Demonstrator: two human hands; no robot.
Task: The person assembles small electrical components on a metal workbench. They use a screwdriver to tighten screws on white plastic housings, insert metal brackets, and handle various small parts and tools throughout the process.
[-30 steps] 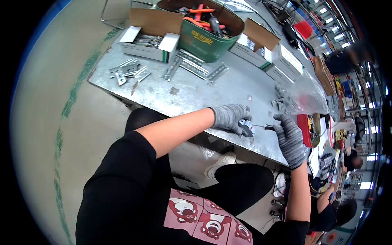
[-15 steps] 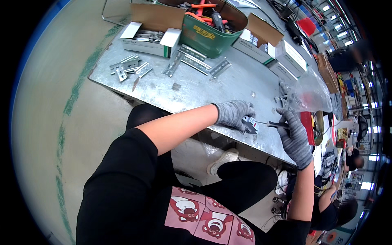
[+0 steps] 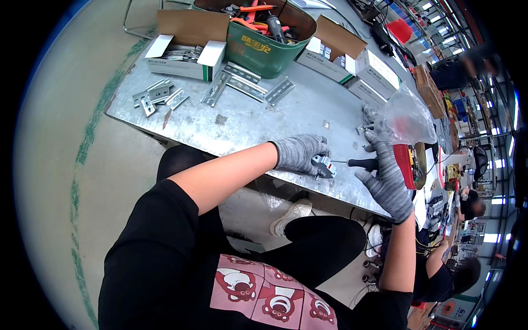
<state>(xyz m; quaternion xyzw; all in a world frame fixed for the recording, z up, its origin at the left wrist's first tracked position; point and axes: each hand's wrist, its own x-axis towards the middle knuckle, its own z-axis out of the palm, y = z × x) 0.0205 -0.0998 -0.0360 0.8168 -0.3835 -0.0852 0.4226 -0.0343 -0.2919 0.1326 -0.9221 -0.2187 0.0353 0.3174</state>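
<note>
My left hand (image 3: 301, 153), in a grey knitted glove, is closed on a small grey-and-white terminal-like block (image 3: 324, 166) near the table's front edge. A screwdriver (image 3: 363, 164) with a black handle and thin shaft lies level, its tip at the block's right side. My right hand (image 3: 389, 180), gloved alike, holds the handle loosely. The handle's butt rests at the palm, and the thumb and fingers stand spread on either side of it. Where the tip meets the block is too small to make out.
Slotted metal rail pieces (image 3: 242, 82) and short metal brackets (image 3: 155, 96) lie toward the back left. Behind them stand an open carton (image 3: 181, 68), a green tool bin (image 3: 264, 54) and white boxes (image 3: 377, 74). A clear plastic bag (image 3: 410, 118) and a red container (image 3: 403, 165) sit at right.
The right thumb and fingers have loosened and spread around the screwdriver handle. My left hand still grips the block. The whole view has shifted slightly, so the scene sits further left.
</note>
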